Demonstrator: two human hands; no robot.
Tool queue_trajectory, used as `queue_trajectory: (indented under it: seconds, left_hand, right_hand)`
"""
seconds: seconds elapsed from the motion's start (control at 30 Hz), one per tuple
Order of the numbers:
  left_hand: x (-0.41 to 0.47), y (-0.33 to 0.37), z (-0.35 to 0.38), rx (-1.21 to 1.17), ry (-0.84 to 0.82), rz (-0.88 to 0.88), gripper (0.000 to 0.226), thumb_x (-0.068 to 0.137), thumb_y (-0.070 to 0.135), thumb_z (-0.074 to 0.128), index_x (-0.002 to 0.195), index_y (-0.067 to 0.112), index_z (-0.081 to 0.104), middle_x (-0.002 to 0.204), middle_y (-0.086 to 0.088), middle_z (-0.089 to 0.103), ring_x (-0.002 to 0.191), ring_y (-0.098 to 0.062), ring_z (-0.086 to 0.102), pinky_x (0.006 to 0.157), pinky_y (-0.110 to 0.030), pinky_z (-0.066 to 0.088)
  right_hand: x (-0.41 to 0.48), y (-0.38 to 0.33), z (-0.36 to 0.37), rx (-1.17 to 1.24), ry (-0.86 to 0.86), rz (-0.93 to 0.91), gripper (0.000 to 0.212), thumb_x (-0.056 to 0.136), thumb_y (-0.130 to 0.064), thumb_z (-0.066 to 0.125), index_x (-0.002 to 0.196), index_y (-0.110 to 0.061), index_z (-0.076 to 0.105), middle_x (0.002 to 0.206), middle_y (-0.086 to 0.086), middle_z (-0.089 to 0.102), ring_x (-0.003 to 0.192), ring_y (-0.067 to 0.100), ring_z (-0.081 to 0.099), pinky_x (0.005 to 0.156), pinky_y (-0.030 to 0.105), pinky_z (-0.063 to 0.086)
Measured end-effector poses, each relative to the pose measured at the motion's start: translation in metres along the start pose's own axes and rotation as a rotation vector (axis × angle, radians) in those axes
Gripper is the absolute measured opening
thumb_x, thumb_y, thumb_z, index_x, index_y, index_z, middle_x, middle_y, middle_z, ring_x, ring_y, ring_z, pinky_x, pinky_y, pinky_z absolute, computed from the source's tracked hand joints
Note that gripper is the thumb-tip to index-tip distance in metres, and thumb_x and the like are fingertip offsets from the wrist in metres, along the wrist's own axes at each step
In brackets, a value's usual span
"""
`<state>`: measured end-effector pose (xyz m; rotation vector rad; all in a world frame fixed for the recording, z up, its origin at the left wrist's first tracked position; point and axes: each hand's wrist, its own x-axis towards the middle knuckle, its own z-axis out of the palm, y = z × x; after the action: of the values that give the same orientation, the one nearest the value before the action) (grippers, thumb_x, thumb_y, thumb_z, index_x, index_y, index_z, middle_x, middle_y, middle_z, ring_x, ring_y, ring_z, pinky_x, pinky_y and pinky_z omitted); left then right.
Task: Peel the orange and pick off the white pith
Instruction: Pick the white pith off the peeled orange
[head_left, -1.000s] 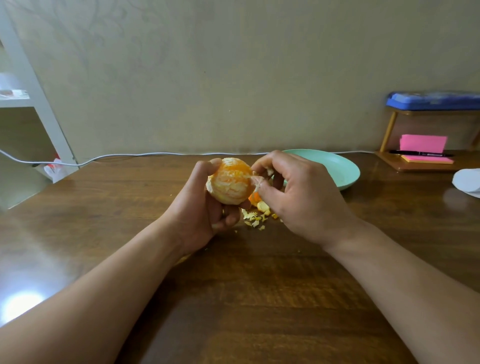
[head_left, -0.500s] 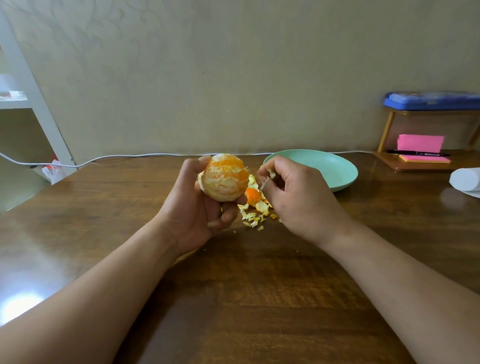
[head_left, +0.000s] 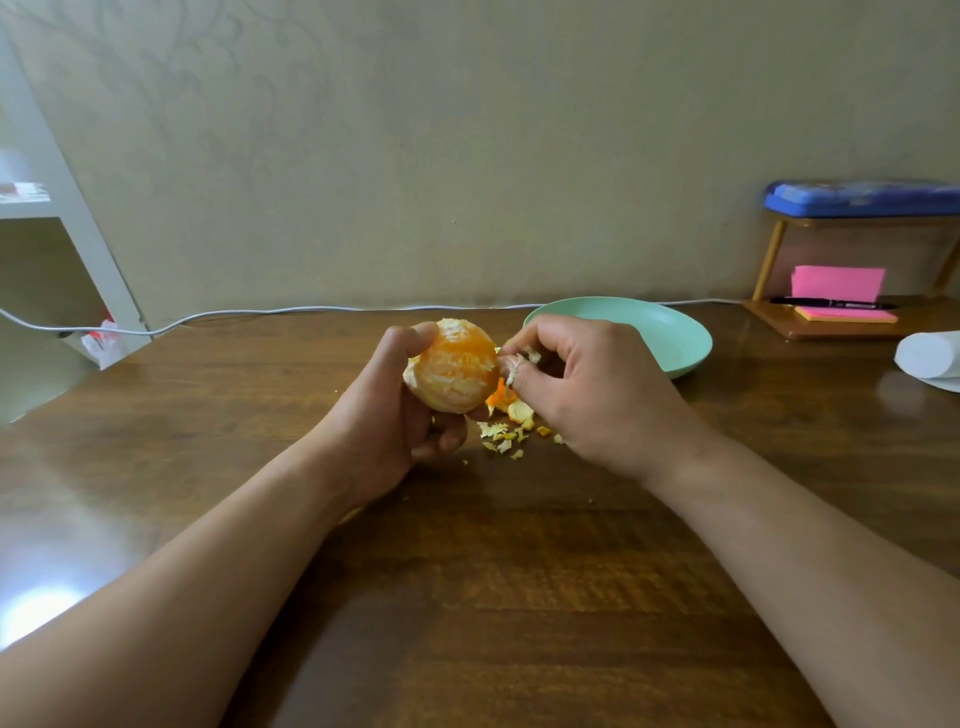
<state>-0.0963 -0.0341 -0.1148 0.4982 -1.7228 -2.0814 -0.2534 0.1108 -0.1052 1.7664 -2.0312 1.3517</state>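
The fingers (head_left: 530, 333) of the right hand (head_left: 597, 400) were pinched together on a wisp of white pith (head_left: 521, 365) at the right flank of the peeled orange (head_left: 452, 369), thumb tip against forefinger. The other fingertips curled under the palm, out of sight. The left hand (head_left: 382, 415) gripped the fruit from the left and below, thumb over its top and fingers wrapped beneath, hiding its underside and far face. Whether the wisp was attached to the fruit could not be made out.

The orange was held just above the brown wooden bench (head_left: 467, 597), near its middle. It was stripped of rind, its segments showing through pale streaks and patches of pith, with a ragged flap at its left edge. Below the hands lay a small heap of yellow-white and orange peel scraps (head_left: 506, 432), partly covered by the right hand. Behind that hand sat a pale green round plate (head_left: 675, 332), its near-left rim hidden. At far right a white paper roll (head_left: 930, 356) and a blue case (head_left: 862, 197) were cut off by the frame's edge.
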Motion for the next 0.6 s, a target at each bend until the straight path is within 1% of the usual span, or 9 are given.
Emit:
queue_trajectory:
  seconds: [0.13,0.2,0.27,0.33,0.43,0.53,0.6]
  left_hand:
    - [0.001,-0.001,0.002,0.069,0.035,0.001,0.058,0.105,0.054,0.037,0.121,0.004,0.062,0.086,-0.019,0.067,0.055,-0.022,0.049,0.041,-0.022,0.031]
    - [0.002,-0.004,0.002,0.088,0.029,-0.003,0.059,0.102,0.056,0.042,0.121,0.003,0.061,0.086,-0.018,0.068,0.055,-0.022,0.05,0.041,-0.023,0.033]
    - [0.001,-0.005,0.002,0.082,0.007,-0.001,0.061,0.098,0.058,0.045,0.119,0.003,0.062,0.087,-0.018,0.069,0.055,-0.021,0.051,0.041,-0.023,0.033]
    - [0.0,-0.004,0.003,0.049,-0.012,-0.004,0.059,0.101,0.056,0.042,0.115,0.003,0.064,0.086,-0.018,0.068,0.055,-0.022,0.05,0.041,-0.023,0.032]
    - [-0.001,-0.002,0.003,-0.018,-0.048,-0.006,0.06,0.101,0.056,0.036,0.112,0.004,0.064,0.086,-0.019,0.067,0.056,-0.023,0.047,0.042,-0.023,0.028]
    - [0.0,-0.001,0.0,-0.077,-0.075,0.022,0.059,0.099,0.057,0.037,0.115,0.007,0.063,0.089,-0.02,0.066,0.058,-0.024,0.047,0.046,-0.028,0.02]
    - [0.001,-0.001,-0.002,-0.126,-0.081,0.041,0.058,0.099,0.056,0.037,0.117,0.007,0.062,0.092,-0.021,0.065,0.058,-0.024,0.047,0.047,-0.029,0.019]
  right_hand:
    - [0.0,0.001,-0.001,-0.12,-0.01,-0.072,0.006,0.097,-0.025,0.073,0.094,-0.023,0.078,0.073,-0.009,0.07,0.063,0.01,0.061,0.055,0.024,0.045]
    - [0.001,0.001,0.0,-0.181,0.009,-0.11,0.006,0.093,-0.024,0.072,0.088,-0.023,0.074,0.071,-0.009,0.067,0.064,0.012,0.06,0.057,0.031,0.048]
    - [0.0,0.001,0.002,-0.194,0.032,-0.122,0.007,0.09,-0.023,0.072,0.084,-0.022,0.071,0.069,-0.008,0.064,0.064,0.014,0.059,0.058,0.033,0.049]
    - [-0.001,0.002,0.003,-0.15,0.056,-0.091,0.008,0.09,-0.021,0.074,0.083,-0.021,0.07,0.069,-0.008,0.064,0.064,0.013,0.059,0.057,0.031,0.048]
    - [-0.001,0.005,0.004,-0.016,0.065,0.026,0.009,0.09,-0.019,0.076,0.083,-0.022,0.071,0.07,-0.007,0.068,0.064,0.014,0.063,0.057,0.033,0.052]
    - [0.0,0.01,0.005,0.044,0.011,0.106,0.009,0.093,-0.022,0.076,0.086,-0.024,0.071,0.072,-0.007,0.07,0.064,0.014,0.064,0.057,0.035,0.055]
    - [-0.001,0.011,0.006,0.038,-0.024,0.122,0.009,0.094,-0.024,0.076,0.087,-0.025,0.071,0.072,-0.008,0.069,0.062,0.008,0.062,0.052,0.026,0.049]
